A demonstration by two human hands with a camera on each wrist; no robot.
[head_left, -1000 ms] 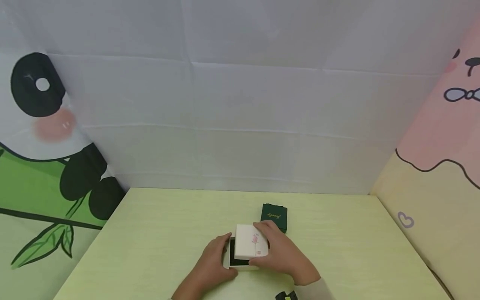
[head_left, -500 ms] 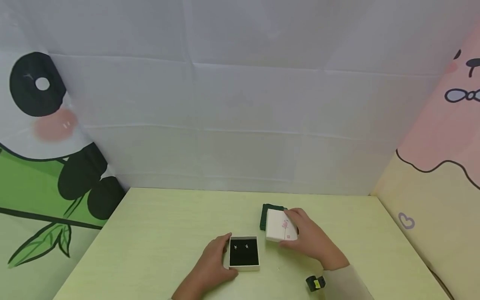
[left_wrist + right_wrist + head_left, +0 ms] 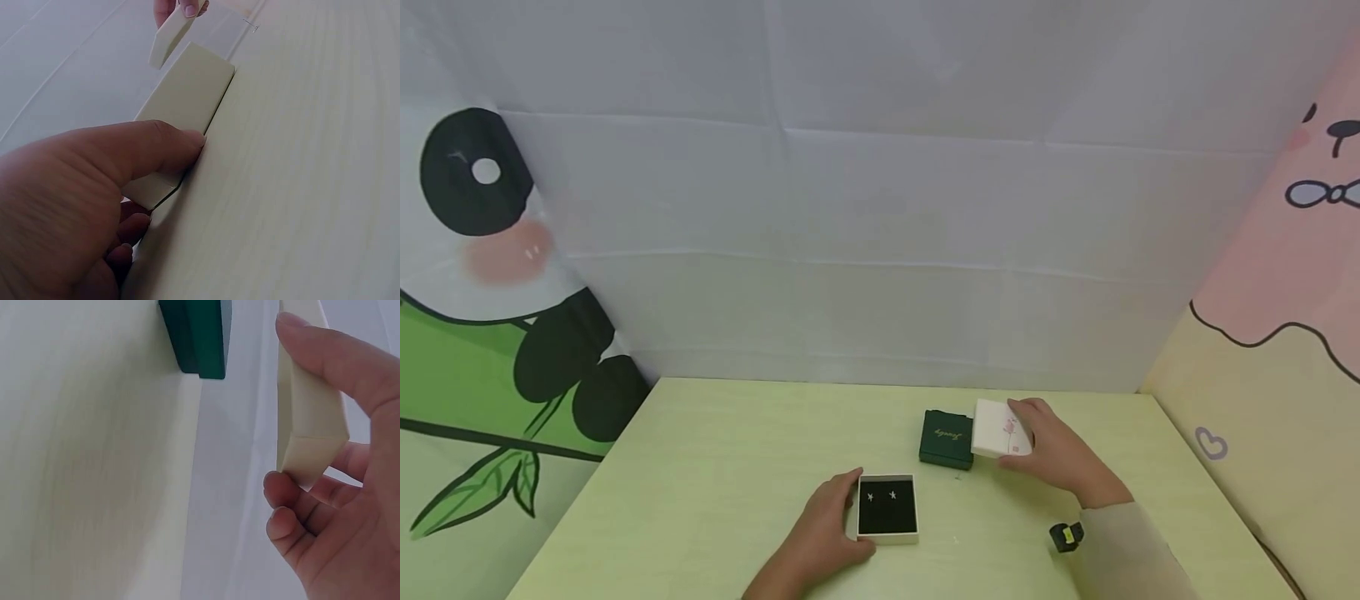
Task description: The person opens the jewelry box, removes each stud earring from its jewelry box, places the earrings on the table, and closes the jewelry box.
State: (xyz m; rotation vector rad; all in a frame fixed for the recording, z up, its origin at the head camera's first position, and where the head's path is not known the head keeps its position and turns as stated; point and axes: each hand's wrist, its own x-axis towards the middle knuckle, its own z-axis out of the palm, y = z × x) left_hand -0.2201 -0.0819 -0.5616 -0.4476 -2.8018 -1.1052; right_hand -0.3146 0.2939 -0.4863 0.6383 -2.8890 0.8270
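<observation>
White box base (image 3: 887, 539), qty 1, sits lidless on table (image 3: 737, 467), well fwd of its back edge, w/ 2 small silvery pcs (image 3: 892, 495) on black insert (image 3: 887, 518). I've got L hand (image 3: 823, 525) gripping its left side, thumb nearest. R hand (image 3: 1060, 454) pinches 1 white lid (image 3: 988, 429) off the table, toward back R corner; print = pink flower (image 3: 1009, 426) + tiny mark, unreadable. 1 green box (image 3: 946, 450) just left of lid, gold script, prob. "Jewelry". R hand hides part of lid; black gadget (image 3: 1060, 540) by R sleeve (image 3: 1135, 554).
</observation>
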